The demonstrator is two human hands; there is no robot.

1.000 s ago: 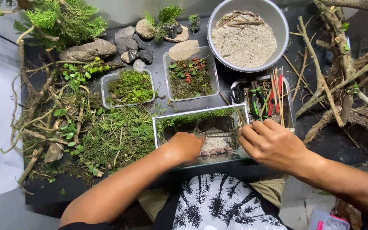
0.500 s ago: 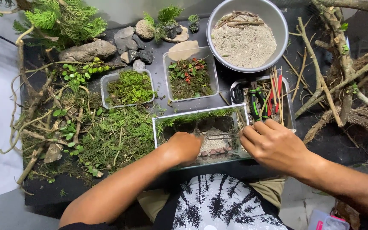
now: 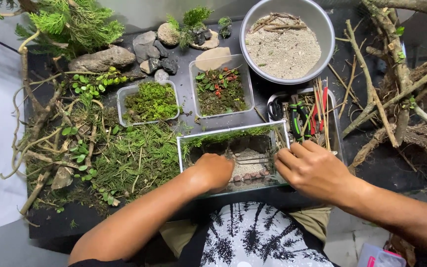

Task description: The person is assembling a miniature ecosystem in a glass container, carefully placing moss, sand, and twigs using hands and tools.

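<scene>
Head view: left hand inside glass tank, right hand beside

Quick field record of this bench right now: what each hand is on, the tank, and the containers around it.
left hand: fist down inside the glass tank, on the pale gravel
right hand: at the tank's right wall, beside the tool tray; whether it grips anything cannot be told
glass tank: small, rectangular, dark stones along the back, green sprigs on the far rim
tool tray: scissors, red and green tools, thin sticks
moss tub: clear, full
plant tub: clear, small leafy plants
metal bowl: sand, twigs
</scene>
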